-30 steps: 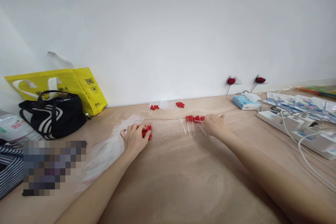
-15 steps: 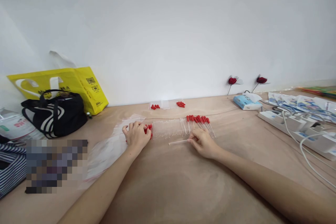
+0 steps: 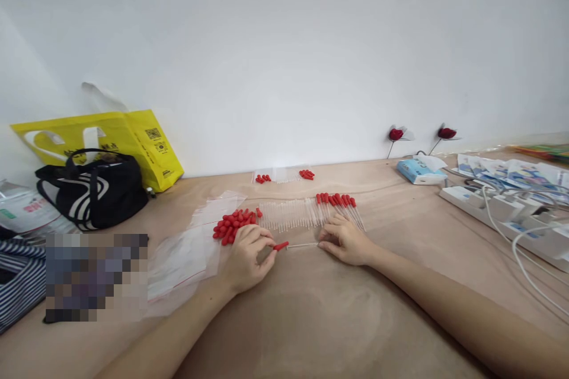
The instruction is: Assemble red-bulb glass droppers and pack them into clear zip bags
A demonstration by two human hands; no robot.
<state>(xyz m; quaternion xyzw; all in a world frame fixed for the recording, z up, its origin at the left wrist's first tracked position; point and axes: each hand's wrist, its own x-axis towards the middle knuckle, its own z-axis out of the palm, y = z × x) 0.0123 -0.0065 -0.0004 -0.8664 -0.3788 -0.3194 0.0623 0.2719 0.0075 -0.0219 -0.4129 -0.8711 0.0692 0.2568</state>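
Between its thumb and fingertips, my left hand (image 3: 251, 257) pinches a red rubber bulb (image 3: 281, 246). The bulb lies end to end with a thin clear tube (image 3: 302, 245); whether they touch I cannot tell. My right hand (image 3: 344, 240) holds the tube's other end in a pinch. Behind my left hand is a pile of red bulbs (image 3: 231, 225). A row of clear tubes (image 3: 287, 215) lies beyond both hands, and tubes with red bulbs on their ends (image 3: 340, 201) lie just behind my right hand.
Clear plastic bags (image 3: 186, 254) lie left of my left hand. Bagged bulbs (image 3: 306, 174) are near the wall. A yellow bag (image 3: 151, 154) and black bag (image 3: 115, 195) stand left; tissues (image 3: 420, 170) and a power strip (image 3: 511, 222) are right.
My left hand has left the bulb pile and moved right and nearer, now with one bulb in its fingers at the tube's left end. My right hand has barely moved.
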